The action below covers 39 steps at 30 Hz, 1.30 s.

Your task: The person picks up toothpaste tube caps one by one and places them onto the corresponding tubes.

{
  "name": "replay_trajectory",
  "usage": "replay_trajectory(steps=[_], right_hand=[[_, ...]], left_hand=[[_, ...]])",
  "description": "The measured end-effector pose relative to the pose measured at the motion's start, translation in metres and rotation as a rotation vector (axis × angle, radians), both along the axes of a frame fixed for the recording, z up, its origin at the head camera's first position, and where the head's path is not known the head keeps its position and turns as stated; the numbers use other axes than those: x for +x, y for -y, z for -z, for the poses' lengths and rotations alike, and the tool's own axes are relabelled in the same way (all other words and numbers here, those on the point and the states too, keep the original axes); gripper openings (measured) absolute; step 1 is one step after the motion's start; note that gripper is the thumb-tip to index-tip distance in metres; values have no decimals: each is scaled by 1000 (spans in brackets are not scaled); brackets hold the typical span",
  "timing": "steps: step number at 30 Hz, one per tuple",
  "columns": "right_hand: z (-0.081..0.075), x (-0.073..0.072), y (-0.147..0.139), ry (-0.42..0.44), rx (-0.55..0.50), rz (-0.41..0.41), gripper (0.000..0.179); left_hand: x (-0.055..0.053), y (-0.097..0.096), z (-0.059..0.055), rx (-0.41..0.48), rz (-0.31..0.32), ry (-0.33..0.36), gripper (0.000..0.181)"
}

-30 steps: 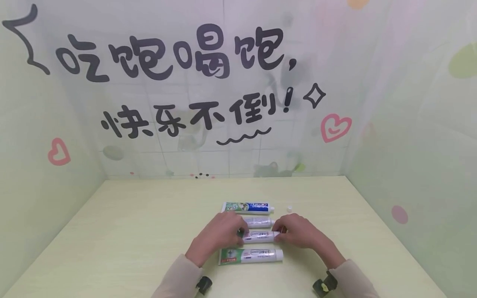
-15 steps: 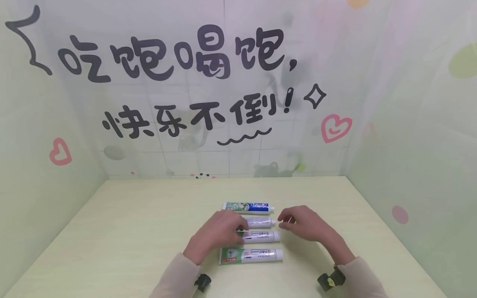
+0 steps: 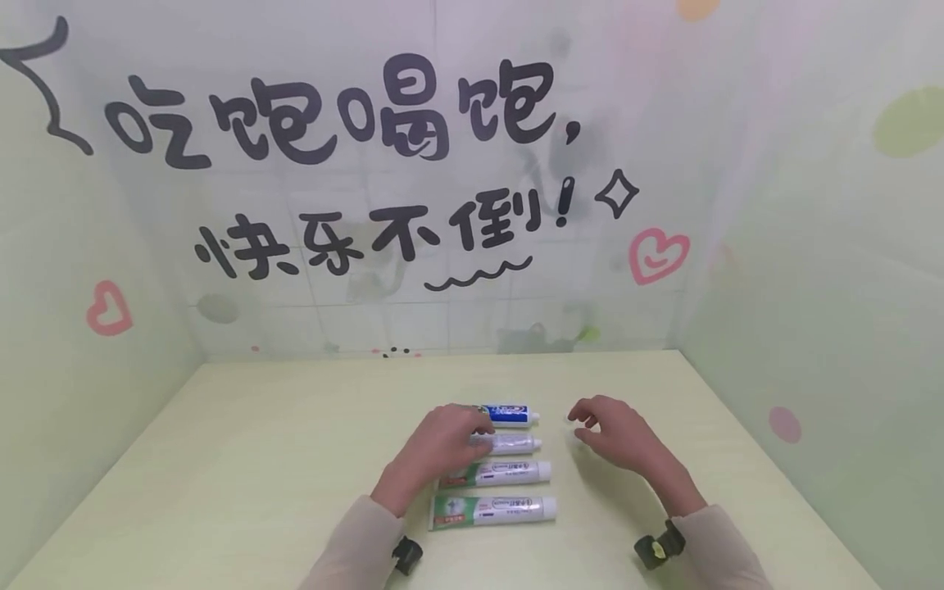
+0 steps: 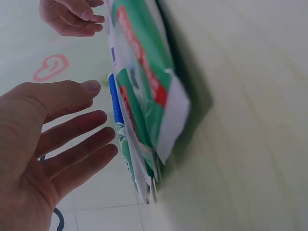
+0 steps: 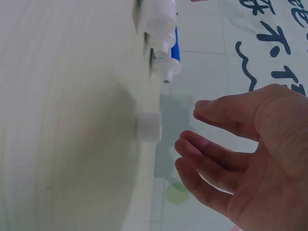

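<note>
Toothpaste tubes lie in a row on the table, nozzle ends to the right. Farthest is a blue tube (image 3: 510,415) with a bare nozzle. In front come a pale tube (image 3: 516,444), also with a narrow nozzle, and a green-and-white tube (image 3: 512,473). The largest tube (image 3: 509,510), green and white with a white cap, is nearest. My left hand (image 3: 442,442) hovers over the left part of the far tubes, fingers loose and holding nothing. Right of the nozzles, my right hand (image 3: 619,432) has its fingers apart, close to a loose white cap (image 5: 149,127) standing on the table.
The pale wooden table (image 3: 258,459) is enclosed by a printed back wall (image 3: 339,319) and side walls. Dark wrist mounts (image 3: 660,546) sit at both sleeves.
My left hand has left the third tube and moved away from me toward the far tubes. My right hand has withdrawn from the tube ends and moved right, to the loose cap.
</note>
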State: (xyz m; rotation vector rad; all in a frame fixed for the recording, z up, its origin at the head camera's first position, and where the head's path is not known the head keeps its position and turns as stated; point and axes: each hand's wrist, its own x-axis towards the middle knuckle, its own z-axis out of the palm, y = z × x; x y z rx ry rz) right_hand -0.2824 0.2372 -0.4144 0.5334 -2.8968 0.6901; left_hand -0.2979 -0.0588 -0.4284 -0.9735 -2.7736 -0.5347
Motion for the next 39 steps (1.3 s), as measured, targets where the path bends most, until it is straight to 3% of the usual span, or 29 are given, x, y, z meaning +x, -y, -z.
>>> replay_trajectory(steps=[4,10,21,31,39], right_hand=[[12,-2,1,9,76,11,20],[20,-4,2,-21,146,0,22],[21,-7,4,86,110,23,25],[21,-8,4,60,77,39,20],[5,-4,2,-85,0,41,18]], left_hand=[[-7,-9,3,-37,46,34,21],[-13,-18,1,-159,46,85,28],[-17,-28,-5,-296,39,98,14],[-16,-29,-4,-292,34,113,13],[-13,-23,-8,-229,38,93,12]])
